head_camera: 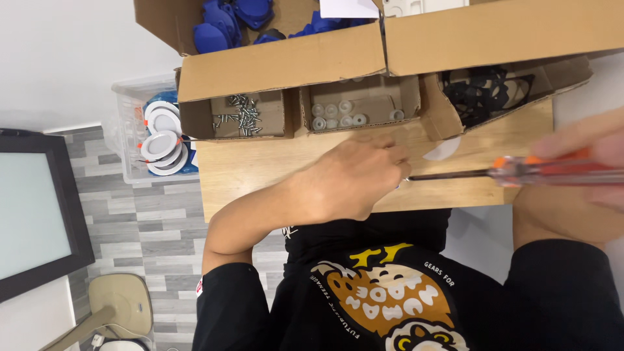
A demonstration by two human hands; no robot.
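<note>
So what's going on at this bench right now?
A person is at a small wooden table with a screwdriver in the right hand. Its tip points at the left hand, which rests closed on the tabletop; whatever it holds is hidden. Behind the hands, open cardboard compartments hold screws, small white round pieces and black plastic parts. A bigger box above contains blue parts. A clear bin of round white light fittings sits on the floor beside the table.
</note>
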